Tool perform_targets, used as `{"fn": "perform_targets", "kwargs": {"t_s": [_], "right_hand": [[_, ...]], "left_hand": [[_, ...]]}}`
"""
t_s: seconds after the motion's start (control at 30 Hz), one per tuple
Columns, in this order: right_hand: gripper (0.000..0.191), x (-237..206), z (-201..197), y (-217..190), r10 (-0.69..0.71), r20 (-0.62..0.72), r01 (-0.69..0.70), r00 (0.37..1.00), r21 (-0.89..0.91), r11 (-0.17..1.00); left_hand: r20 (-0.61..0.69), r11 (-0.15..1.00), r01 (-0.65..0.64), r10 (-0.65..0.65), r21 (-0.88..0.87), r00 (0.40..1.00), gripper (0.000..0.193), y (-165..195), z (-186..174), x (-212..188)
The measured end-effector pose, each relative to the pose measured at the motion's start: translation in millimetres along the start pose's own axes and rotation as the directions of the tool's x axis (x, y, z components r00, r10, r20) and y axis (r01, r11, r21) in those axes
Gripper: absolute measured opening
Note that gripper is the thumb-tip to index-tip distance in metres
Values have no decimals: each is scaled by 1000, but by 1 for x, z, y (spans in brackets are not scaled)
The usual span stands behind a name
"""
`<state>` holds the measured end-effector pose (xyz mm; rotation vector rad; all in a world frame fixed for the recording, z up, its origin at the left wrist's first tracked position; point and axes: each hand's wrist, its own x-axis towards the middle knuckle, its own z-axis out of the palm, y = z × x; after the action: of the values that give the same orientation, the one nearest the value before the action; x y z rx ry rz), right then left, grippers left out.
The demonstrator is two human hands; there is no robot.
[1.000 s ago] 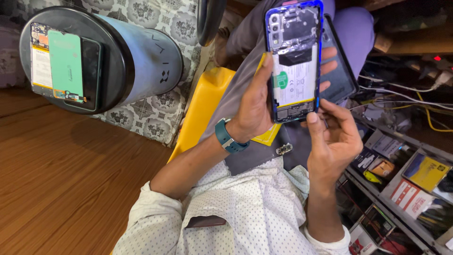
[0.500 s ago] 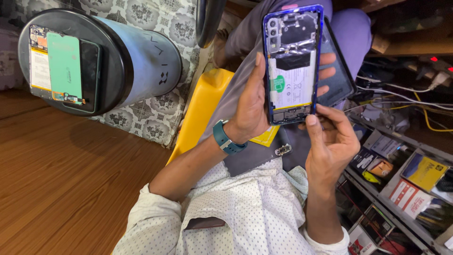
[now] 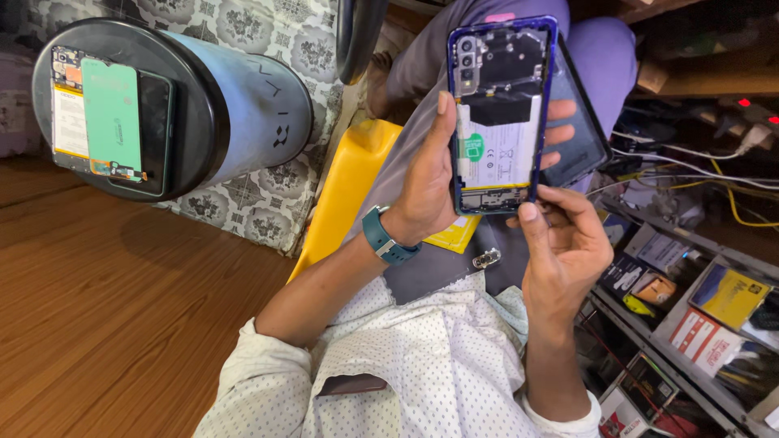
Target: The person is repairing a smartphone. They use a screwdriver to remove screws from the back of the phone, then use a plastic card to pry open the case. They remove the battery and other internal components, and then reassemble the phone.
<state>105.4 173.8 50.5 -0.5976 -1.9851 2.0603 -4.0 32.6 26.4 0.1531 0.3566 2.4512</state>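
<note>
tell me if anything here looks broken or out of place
The phone in the left hand has no back cover, so its battery and boards are bare; the right hand touches its lower edge. A second opened phone lies in pieces on the round black stool top. Nothing looks spilled.

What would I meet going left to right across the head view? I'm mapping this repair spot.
Opened phone with a green part on the black stool seat, yellow panel, left hand, opened blue-framed phone in its grip, right hand at the phone's bottom edge, yellow box on the shelf.
</note>
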Motion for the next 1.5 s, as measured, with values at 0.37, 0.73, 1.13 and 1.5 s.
{"fn": "perform_targets", "kwargs": {"t_s": [0.37,0.73,1.13,1.5], "right_hand": [[29,3,3,2,108,100,-125,989,177,976],[26,6,-12,15,216,118,-241,969,286,927],[30,9,-3,9,212,110,-233,971,240,942],[17,4,12,-12,-133,-1,124,991,-362,924]], "left_hand": [[-12,1000,11,-11,4,1000,84,0,-1,1],[-63,1000,0,0,6,998,74,-7,0,2],[-80,1000,-2,1,-16,997,74,-7,-1,1],[-68,1000,-6,6,-10,998,75,-3,-4,-2]]}}
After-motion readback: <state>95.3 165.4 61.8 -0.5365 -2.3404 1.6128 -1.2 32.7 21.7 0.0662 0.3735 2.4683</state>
